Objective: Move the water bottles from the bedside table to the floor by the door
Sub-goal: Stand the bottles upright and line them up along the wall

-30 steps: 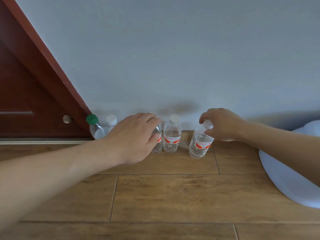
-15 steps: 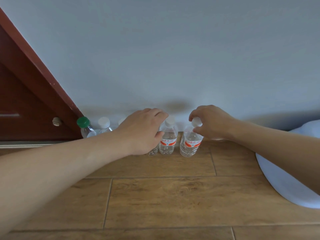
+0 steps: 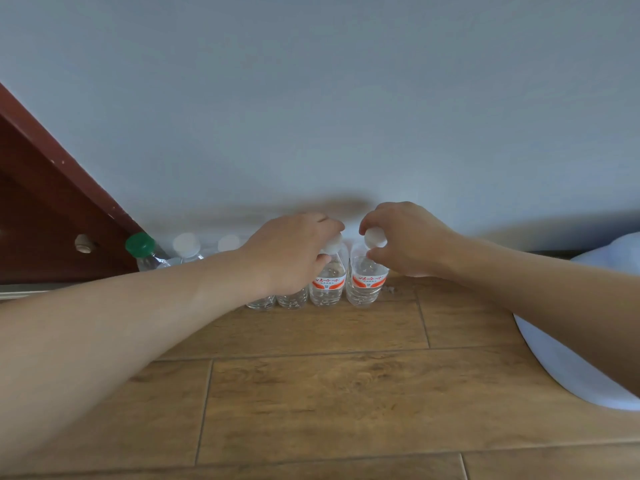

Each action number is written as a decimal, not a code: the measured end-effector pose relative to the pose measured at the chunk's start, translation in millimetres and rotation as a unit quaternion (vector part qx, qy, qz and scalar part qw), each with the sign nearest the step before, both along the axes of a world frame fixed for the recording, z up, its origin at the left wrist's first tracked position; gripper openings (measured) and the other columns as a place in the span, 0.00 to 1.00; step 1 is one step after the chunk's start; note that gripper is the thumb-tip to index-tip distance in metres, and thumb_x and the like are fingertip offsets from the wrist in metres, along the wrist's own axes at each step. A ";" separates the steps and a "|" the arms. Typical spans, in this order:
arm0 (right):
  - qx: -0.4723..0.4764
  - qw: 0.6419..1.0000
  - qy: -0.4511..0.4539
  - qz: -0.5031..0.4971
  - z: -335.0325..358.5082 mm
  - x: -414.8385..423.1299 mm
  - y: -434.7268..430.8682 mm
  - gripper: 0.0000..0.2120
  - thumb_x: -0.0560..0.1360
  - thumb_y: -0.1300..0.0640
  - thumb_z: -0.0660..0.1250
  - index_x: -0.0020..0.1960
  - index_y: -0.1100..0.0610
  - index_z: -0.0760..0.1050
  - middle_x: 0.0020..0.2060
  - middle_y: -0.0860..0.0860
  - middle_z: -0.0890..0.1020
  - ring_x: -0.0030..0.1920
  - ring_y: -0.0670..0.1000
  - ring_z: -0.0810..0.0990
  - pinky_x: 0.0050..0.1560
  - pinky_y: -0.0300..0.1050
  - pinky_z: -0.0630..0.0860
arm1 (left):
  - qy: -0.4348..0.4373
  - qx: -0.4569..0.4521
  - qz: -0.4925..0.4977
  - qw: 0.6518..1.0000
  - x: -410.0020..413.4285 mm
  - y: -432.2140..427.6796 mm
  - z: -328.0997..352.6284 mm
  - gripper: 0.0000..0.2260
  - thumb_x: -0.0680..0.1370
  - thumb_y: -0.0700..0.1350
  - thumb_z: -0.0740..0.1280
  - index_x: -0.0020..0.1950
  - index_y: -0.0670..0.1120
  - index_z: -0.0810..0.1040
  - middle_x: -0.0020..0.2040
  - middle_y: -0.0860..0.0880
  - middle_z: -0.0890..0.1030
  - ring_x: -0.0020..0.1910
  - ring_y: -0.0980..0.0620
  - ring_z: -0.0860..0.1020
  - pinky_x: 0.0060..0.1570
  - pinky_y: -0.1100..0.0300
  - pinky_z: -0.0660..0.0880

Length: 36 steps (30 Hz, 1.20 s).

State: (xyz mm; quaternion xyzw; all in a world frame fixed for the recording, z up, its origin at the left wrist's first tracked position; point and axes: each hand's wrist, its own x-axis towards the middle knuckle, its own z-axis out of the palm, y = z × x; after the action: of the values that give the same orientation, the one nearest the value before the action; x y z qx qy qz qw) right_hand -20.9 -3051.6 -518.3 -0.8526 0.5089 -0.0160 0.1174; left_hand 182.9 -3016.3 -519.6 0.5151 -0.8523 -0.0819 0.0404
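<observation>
right grip (image 3: 372, 244) pinches end bottle (image 3: 366, 284) cap | left grip (image 3: 329, 249) curls round next bottle (image 3: 327, 284) cap | both stand on floor (image 3: 311, 393) by door (image 3: 41, 209) | risk: they touch, snagged release tips both

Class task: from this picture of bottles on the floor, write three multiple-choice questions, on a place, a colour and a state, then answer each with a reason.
1. Where in the row is the green-capped bottle? A nearest the door; B in the middle; C farthest from the door.
2. What colour is the label band on the end bottle away from the door? A blue; B red; C yellow.
3. What is the right hand doing? A lying flat; B hanging idle; C pinching the end bottle's cap.
Answers: 1 A, it stands beside the door. 2 B, red shows on its label. 3 C, the fingers curl round the white cap.
</observation>
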 end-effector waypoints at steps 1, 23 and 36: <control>0.000 1.000 0.000 0.000 -0.5 0.5 -0.6 0.15 0.74 0.53 0.68 0.60 0.51 0.77 0.56 0.49 0.78 0.58 0.52 0.75 0.53 0.41 0.68 | 0.003 0.005 0.000 1.000 -1.0 -1.9 -1.2 0.19 0.81 0.48 0.64 0.72 0.51 0.70 0.65 0.52 0.76 0.61 0.48 0.75 0.57 0.51 0.73; 0.004 1.000 -0.003 0.000 -1.8 5.7 -0.4 0.16 0.73 0.53 0.69 0.60 0.52 0.77 0.57 0.50 0.79 0.59 0.53 0.76 0.56 0.43 0.68 | 0.036 0.003 0.009 0.999 -4.6 -11.2 -4.6 0.12 0.78 0.43 0.66 0.61 0.44 0.78 0.53 0.46 0.79 0.52 0.45 0.77 0.48 0.54 0.72; 0.019 1.000 0.002 -0.006 -3.0 5.6 -1.9 0.20 0.70 0.55 0.72 0.62 0.52 0.76 0.56 0.50 0.78 0.56 0.54 0.76 0.53 0.44 0.71 | 0.041 0.003 0.011 0.999 -3.5 -10.0 -5.8 0.15 0.78 0.44 0.66 0.64 0.44 0.76 0.56 0.46 0.79 0.53 0.45 0.77 0.52 0.49 0.74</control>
State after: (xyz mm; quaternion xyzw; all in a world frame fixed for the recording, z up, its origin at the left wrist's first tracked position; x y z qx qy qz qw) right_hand -15.3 -3053.5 -521.3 -0.8472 0.5144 -0.0057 0.1325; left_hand 179.4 -3026.3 -525.4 0.5210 -0.8438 -0.1050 0.0748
